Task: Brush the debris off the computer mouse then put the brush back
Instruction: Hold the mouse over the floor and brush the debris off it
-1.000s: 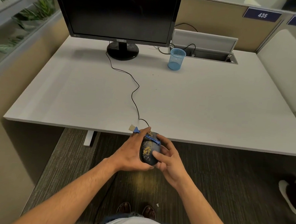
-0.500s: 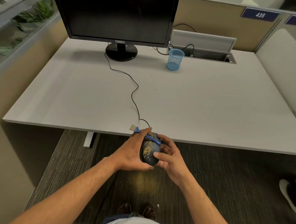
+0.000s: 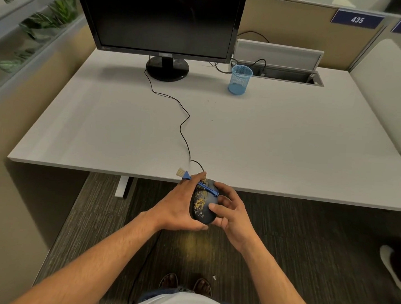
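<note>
A dark computer mouse (image 3: 201,206) speckled with yellow debris is held in the air just in front of the desk edge (image 3: 286,193). My left hand (image 3: 174,207) grips its left side. A small blue brush (image 3: 204,187) lies across the top of the mouse, passing through my left fingers, with its pale bristles (image 3: 181,172) sticking out to the upper left. My right hand (image 3: 233,213) curls round the mouse's right side, thumb on its top, fingertips close to the brush handle's end. The blue mesh cup (image 3: 240,80) stands at the back of the desk.
The mouse cable (image 3: 184,127) runs across the white desk to a black monitor (image 3: 166,19). An open cable tray (image 3: 283,73) sits behind the cup. Yellow dust (image 3: 195,244) lies on the carpet below my hands. Another person's shoe (image 3: 393,267) is at the right.
Almost nothing differs. Both hands keep their hold on the mouse and brush at the desk edge; my right fingers have shifted slightly.
</note>
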